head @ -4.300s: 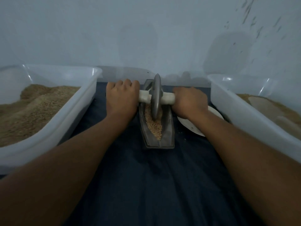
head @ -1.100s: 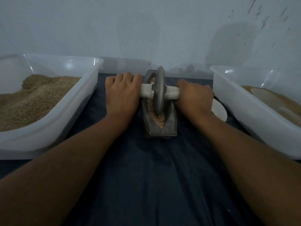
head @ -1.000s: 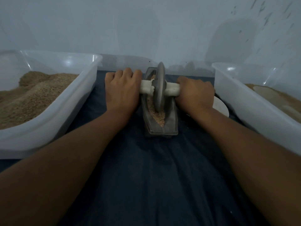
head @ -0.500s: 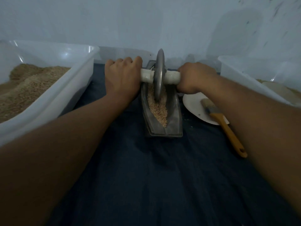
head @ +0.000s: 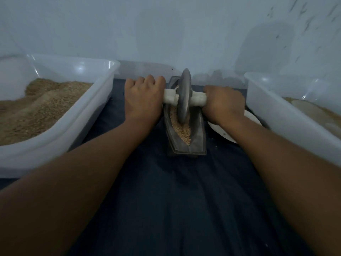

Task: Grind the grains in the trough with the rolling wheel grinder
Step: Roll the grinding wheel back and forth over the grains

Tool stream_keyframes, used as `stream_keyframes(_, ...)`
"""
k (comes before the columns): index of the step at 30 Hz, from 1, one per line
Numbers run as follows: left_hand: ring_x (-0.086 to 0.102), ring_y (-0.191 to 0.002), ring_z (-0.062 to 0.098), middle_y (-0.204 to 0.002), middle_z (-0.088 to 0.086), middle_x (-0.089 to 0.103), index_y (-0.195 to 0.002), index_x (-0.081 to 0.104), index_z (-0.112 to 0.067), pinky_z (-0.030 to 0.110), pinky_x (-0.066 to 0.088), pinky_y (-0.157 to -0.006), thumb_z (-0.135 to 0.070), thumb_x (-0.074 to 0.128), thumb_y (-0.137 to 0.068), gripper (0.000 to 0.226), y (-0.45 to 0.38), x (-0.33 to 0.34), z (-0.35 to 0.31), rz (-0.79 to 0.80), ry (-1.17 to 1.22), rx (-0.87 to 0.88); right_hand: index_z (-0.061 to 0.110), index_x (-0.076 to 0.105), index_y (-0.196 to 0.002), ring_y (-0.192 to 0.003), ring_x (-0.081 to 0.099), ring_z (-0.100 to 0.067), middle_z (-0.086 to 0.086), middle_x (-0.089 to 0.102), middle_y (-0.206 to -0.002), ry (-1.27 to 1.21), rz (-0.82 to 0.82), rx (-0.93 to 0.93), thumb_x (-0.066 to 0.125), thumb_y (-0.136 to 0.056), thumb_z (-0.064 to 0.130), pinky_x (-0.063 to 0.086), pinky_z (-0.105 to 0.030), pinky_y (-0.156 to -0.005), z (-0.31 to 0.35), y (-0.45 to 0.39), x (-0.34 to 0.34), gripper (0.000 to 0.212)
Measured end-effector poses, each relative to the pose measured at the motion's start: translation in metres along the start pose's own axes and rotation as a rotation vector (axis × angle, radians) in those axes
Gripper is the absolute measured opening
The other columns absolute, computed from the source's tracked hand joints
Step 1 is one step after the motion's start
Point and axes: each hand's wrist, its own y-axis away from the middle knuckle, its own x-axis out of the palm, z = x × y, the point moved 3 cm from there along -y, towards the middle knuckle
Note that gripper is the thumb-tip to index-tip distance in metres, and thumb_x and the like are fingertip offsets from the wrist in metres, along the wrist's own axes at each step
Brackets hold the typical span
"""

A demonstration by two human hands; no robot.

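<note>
A person's left hand (head: 143,100) and right hand (head: 223,104) each curl tightly around one end of a pale handle (head: 199,99) that runs crosswise through the middle of a grey metal wheel (head: 183,97). Both hands grip this handle, knuckles up, with the arms reaching forward from the viewer. The wheel stands upright on its edge inside a narrow, boat-shaped metal trough (head: 198,143), sitting toward the trough's far half. Tan grains (head: 181,130) fill the channel around and in front of the wheel, and many near the close end look whole, so the grinding seems only partly done. To do this step well, the person should probably press down evenly through both hands, keep the wheel vertical, and roll it along the whole channel, so it reaches the grains at the near tip without riding up the sides and spilling them. The trough rests on a dark blue cloth (head: 175,200). A white plate (head: 224,134) lies just beside it, partly under the right wrist. Translucent plastic tubs stand either side: the left tub (head: 86,124) holds heaped brown grain, and the right tub (head: 280,124) holds a paler layer.
</note>
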Motion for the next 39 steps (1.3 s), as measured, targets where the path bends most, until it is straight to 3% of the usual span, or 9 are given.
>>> stream_keyframes(3, 0.052, -0.074, 0.031, -0.083, 0.009, 0.056, -0.091, 0.049, -0.015, 0.04, 0.033, -0.07, -0.014, 0.053, -0.081, 0.011, 0.007, -0.008, 0.0, -0.034, 0.01, 0.015, 0.022, 0.059, -0.089, -0.071, 0.061, -0.031, -0.005, 0.066, -0.079, -0.021, -0.101, -0.015, 0.065, -0.082, 0.031, 0.029, -0.033, -0.064, 0.003, 0.017, -0.006, 0.013)
stream_keyframes(11, 0.045, -0.078, 0.028, -0.086, 0.008, 0.05, -0.09, 0.047, -0.016, 0.04, 0.031, -0.075, -0.01, 0.051, -0.084, 0.009, 0.031, -0.027, -0.002, -0.105, 0.047, -0.011, 0.017, 0.054, -0.085, -0.071, 0.05, -0.026, -0.001, 0.057, -0.076, -0.048, -0.284, 0.007, 0.059, -0.085, 0.017, 0.016, -0.034, -0.067, 0.009, 0.056, -0.021, 0.005)
stream_keyframes(21, 0.044, -0.079, 0.028, -0.086, 0.008, 0.049, -0.09, 0.049, -0.015, 0.04, 0.032, -0.076, -0.01, 0.051, -0.083, 0.008, 0.041, -0.031, -0.001, -0.114, 0.045, -0.035, 0.014, 0.057, -0.084, -0.071, 0.05, -0.027, -0.003, 0.056, -0.075, -0.079, -0.365, 0.03, 0.063, -0.085, 0.014, 0.024, -0.037, -0.069, 0.012, 0.066, -0.024, 0.006)
stream_keyframes(26, 0.047, -0.077, 0.029, -0.083, 0.008, 0.052, -0.088, 0.05, -0.016, 0.04, 0.032, -0.074, -0.01, 0.05, -0.084, 0.007, 0.031, -0.02, -0.003, -0.134, 0.027, -0.034, 0.015, 0.055, -0.087, -0.073, 0.05, -0.027, -0.002, 0.057, -0.077, -0.077, -0.27, 0.007, 0.058, -0.087, 0.023, 0.018, -0.034, -0.068, 0.008, 0.051, -0.015, 0.008)
stream_keyframes(35, 0.054, -0.073, 0.03, -0.081, 0.008, 0.058, -0.09, 0.052, -0.016, 0.039, 0.032, -0.069, -0.013, 0.046, -0.088, 0.006, 0.009, 0.002, 0.0, -0.102, 0.003, -0.027, 0.022, 0.058, -0.09, -0.072, 0.061, -0.031, -0.005, 0.066, -0.08, -0.009, -0.171, -0.043, 0.065, -0.082, 0.031, 0.026, -0.035, -0.065, 0.003, 0.011, 0.0, 0.015)
stream_keyframes(39, 0.055, -0.074, 0.031, -0.083, 0.008, 0.06, -0.093, 0.051, -0.016, 0.038, 0.029, -0.069, -0.015, 0.049, -0.088, 0.006, -0.004, 0.009, 0.001, -0.038, 0.012, -0.011, 0.023, 0.061, -0.098, -0.079, 0.062, -0.03, -0.005, 0.068, -0.091, -0.027, -0.026, -0.05, 0.065, -0.085, 0.034, 0.031, -0.032, -0.064, 0.0, -0.004, 0.004, 0.018)
